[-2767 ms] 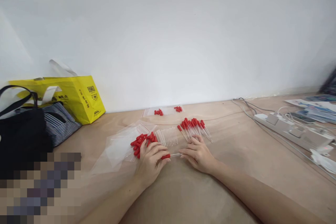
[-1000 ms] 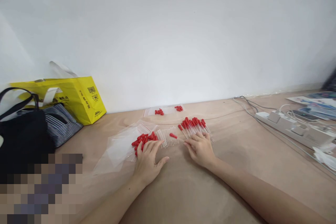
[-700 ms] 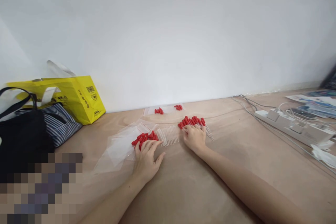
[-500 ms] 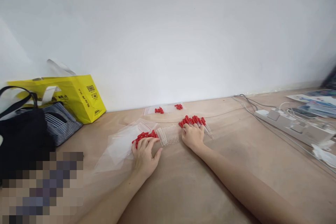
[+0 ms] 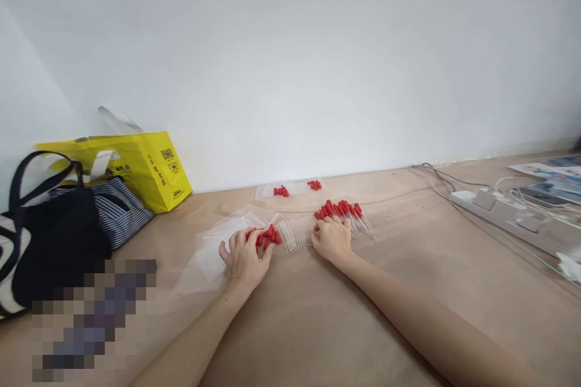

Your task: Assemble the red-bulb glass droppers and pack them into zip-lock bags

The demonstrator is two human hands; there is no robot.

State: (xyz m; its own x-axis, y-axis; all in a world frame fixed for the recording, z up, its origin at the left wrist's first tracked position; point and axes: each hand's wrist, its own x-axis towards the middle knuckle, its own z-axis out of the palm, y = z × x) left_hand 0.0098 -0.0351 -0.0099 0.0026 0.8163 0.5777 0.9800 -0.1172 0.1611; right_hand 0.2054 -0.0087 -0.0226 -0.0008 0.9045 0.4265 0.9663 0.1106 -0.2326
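Note:
My left hand [image 5: 246, 259] rests over a pile of loose red rubber bulbs [image 5: 271, 234], fingers spread and bent, part of the pile hidden beneath them. Just right of it lies a row of thin clear tubes [image 5: 294, 233], side by side on the table. My right hand [image 5: 333, 240] is at the right end of that row with its fingers curled down; their tips are hidden, so what they pinch cannot be seen. Beyond its knuckles lie several droppers [image 5: 356, 217], clear tubes topped with red bulbs, fanned out with tips toward the lower right.
Clear zip bags [image 5: 206, 254] lie under and left of my left hand. Another bag [image 5: 297, 188] with red-bulbed pieces lies by the wall. Left stand a yellow bag [image 5: 157, 172] and a black bag [image 5: 59, 248]. Right is a white power strip [image 5: 512, 217] with cables.
My left hand has shifted a little left over the pile, its fingers more spread, uncovering bulbs on the right side. My right hand stays by the tubes. The view has turned slightly left.

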